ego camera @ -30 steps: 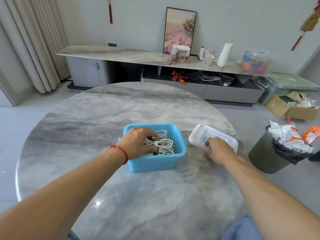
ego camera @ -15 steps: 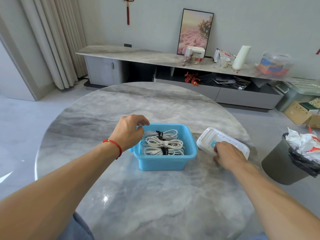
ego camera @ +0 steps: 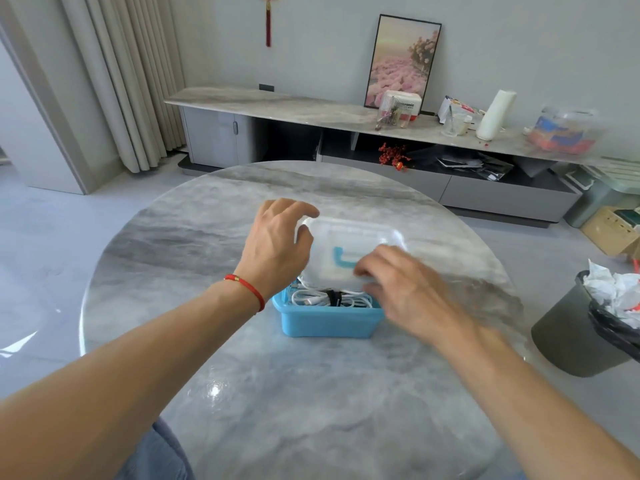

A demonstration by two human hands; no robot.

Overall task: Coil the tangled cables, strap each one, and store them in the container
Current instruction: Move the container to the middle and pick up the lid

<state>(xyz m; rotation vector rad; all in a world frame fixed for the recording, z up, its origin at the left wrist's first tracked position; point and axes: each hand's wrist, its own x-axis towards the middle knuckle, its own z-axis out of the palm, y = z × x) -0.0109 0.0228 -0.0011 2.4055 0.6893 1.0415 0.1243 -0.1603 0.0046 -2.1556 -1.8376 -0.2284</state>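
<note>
A blue plastic container (ego camera: pixel 325 322) stands on the round marble table (ego camera: pixel 242 393), with coiled white cables (ego camera: pixel 325 299) bound by black straps showing in its near part. A clear white lid (ego camera: pixel 346 247) with a blue handle hangs tilted over the container and covers its far side. My left hand (ego camera: pixel 273 251) grips the lid's left end. My right hand (ego camera: pixel 401 289), blurred by motion, holds the lid's near right edge.
A dark bin (ego camera: pixel 581 334) stuffed with white paper stands on the floor at the table's right. A long low cabinet (ego camera: pixel 311 116) with a picture, a box and bottles runs along the back wall. Curtains (ego camera: pixel 114 81) hang at left.
My right hand lifted the lid off the table and carried it left over the container. My left hand left the container's rim and took the lid's left end.
</note>
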